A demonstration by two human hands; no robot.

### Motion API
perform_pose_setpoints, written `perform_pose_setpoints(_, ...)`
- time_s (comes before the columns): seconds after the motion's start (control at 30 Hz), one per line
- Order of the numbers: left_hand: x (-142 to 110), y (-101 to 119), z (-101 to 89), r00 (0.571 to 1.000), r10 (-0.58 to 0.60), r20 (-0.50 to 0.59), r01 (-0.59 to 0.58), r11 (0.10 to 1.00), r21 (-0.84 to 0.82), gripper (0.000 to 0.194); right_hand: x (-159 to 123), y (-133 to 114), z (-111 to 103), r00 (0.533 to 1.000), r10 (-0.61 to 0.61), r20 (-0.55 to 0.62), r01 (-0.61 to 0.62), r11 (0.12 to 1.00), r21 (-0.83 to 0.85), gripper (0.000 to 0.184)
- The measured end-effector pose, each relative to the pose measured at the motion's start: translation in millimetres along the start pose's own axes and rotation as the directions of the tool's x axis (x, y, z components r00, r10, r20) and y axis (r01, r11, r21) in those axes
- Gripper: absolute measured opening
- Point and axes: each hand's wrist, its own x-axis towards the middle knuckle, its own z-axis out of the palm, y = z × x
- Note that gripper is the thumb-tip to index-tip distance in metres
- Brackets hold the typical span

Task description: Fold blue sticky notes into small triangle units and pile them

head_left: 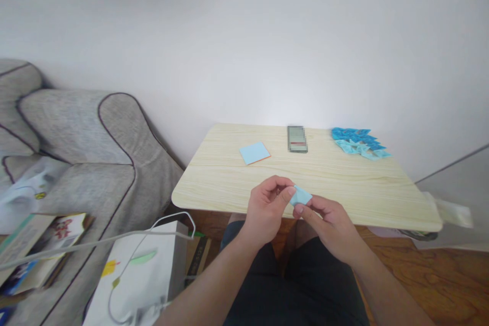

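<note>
- While the left hand (267, 210) pinches one end of a small folded piece (302, 195), apparently pale-blue paper, between thumb and forefinger, the right hand (330, 221) grips its opposite, lower side likewise; neither hand is free.
- Location of the folded piece: between the two hands, over the near part of the table (206, 183). Contact with the tabletop cannot be confirmed.
- Step in hand, as judged: a fold being shaped or creased by fingertips. Which fold cannot be determined; the fingers cover part of the edges.
- Next move, as judged: calls for one hand steadying the paper, edges aligned, and firm thumb pressure from the other.
- Beyond the hands: a light-blue square (255, 153), orange along one edge, lies flat to the left; a pixelated rectangular object (297, 139) lies near the wall (244, 61).
- Far right: overlapping dark-blue pieces (355, 136) behind light-blue pieces (361, 148).
</note>
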Motion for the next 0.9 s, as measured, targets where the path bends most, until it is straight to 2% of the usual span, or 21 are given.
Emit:
perform_pose_setpoints(0.17, 1.2, -2.5, -0.8, 0.998, 0.002, -0.068, -0.002, 1.000, 0.001, 0.022, -0.4, -2.9, 1.3, 0.999, -0.025, 0.035, 0.024, 1.000, 0.009, 0.032)
perform_pose_setpoints(0.4, 1.9, -5.8, -0.8, 0.993, 0.023, -0.117, -0.023, 1.000, 0.001, 0.021, 0.5, -3.5, 3.4, 1.000, -0.010, 0.000, 0.010, 0.998, 0.060, 0.029)
perform_pose_setpoints(0.57, 0.9, -6.6, 0.2, 0.993, 0.044, -0.112, -0.044, 0.999, -0.001, 0.020, 0.2, 0.3, 6.0, 0.999, 0.041, -0.029, -0.038, 0.992, 0.117, 0.030)
perform_pose_setpoints(0.9, -1.3, -8.1, 2.2, 0.991, 0.048, -0.125, -0.048, 0.999, 0.006, 0.017, -0.1, 1.1, 0.8, 0.997, -0.014, -0.080, 0.015, 1.000, 0.023, 0.029)
